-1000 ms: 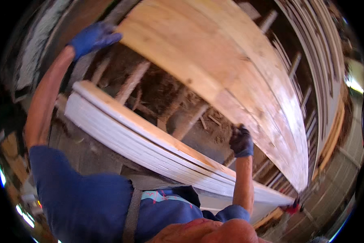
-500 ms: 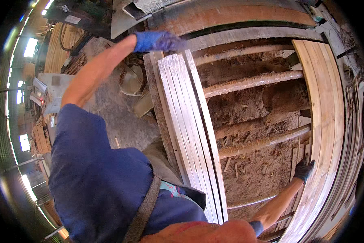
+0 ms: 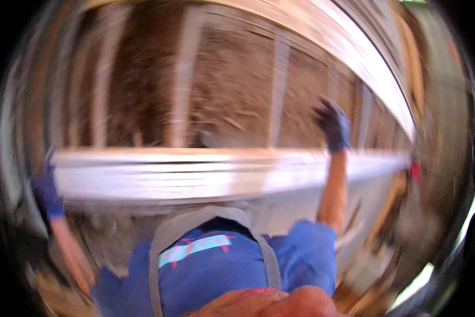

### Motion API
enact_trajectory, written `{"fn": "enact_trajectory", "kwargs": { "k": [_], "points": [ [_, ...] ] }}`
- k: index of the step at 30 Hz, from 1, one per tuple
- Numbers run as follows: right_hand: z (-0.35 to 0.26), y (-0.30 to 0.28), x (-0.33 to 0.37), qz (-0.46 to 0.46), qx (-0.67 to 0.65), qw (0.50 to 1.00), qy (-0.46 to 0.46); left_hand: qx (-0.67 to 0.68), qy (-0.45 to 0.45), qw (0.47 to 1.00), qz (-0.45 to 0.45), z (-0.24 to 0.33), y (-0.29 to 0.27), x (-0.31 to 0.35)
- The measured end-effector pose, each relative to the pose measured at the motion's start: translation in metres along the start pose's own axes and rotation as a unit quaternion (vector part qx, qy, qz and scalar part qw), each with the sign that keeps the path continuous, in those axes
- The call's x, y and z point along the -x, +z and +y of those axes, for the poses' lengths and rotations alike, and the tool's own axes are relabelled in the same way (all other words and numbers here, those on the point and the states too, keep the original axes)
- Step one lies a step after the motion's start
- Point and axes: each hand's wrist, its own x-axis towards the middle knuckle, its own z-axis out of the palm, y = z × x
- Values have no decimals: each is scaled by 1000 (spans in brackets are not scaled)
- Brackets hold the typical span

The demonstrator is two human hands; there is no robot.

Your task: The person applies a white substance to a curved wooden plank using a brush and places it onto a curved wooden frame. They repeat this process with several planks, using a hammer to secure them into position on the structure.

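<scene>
In the head view, the near boards (image 3: 190, 177) run from side to side as one pale stack, just past the person's apron (image 3: 179, 224). Their left end stands clear and square; their right end narrows toward a small red thing (image 3: 415, 170). Dark seams part several layers, too smeared to count.

Beyond their far edge lies a wide gap, roomy from left to middle and tapering to the right, where the far boards (image 3: 364, 55) curve in toward the near ones. Bars (image 3: 182, 79) cross this gap: three show plainly, with fainter ones to either side that blur defeats counting. Brown scraps (image 3: 227, 105) fill the space between them.

Of two gloved hands, the left hand (image 3: 48, 193) is at the left end of the near boards, touching or just beside it; I cannot tell whether its fingers grip. The right hand (image 3: 332, 124) is released and empty, over the gap's right part, fingers loosely spread, its forearm passing across the near boards. Between the hands the top of the near boards is unobstructed.
</scene>
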Motion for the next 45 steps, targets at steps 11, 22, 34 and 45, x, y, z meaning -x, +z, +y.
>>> {"fn": "enact_trajectory", "kwargs": {
  "k": [11, 22, 34, 45],
  "points": [
    [24, 73, 139, -254, 147, 951, 93, 322, -32, 943, -77, -36, -22, -169],
    [207, 163, 46, -412, 332, 832, -168, 245, -36, 965, -85, -22, -46, -146],
    [206, 152, 67, -268, -317, 886, 206, 179, 137, 973, -47, 6, -16, -115],
    [223, 175, 46, -158, -86, 983, 34, 328, 27, 944, -26, 41, 8, -120]
  ]
}}
